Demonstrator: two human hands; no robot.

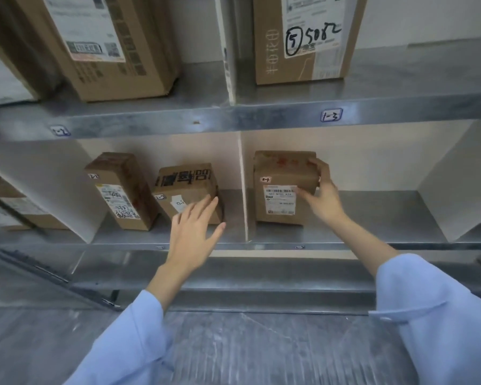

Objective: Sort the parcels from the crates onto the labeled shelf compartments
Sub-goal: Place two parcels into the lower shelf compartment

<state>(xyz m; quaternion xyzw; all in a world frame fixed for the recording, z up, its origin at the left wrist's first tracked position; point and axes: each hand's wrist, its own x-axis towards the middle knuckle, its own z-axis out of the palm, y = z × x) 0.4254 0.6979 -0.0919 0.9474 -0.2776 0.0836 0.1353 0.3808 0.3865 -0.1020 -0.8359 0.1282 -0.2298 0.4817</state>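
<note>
A small brown parcel (pixel 281 187) with a white barcode label and a "2-3" sticker stands in the right compartment of the lower shelf. My right hand (pixel 321 193) grips its right side, fingers curled over the top corner and thumb on the front. My left hand (pixel 195 232) hovers with fingers spread in front of a brown box with black print (pixel 185 182) in the middle compartment, fingertips close to its front face. A taller parcel (pixel 122 190) marked "2-2" leans to the left of that box.
The metal shelf edge (pixel 233 118) carries labels "1-2" and "1-3" (pixel 331 115). Above stand a large box (pixel 114 45) and a box marked "5082" (pixel 303 37). A white divider (pixel 243 187) separates the lower compartments. Another parcel (pixel 17 209) lies at far left.
</note>
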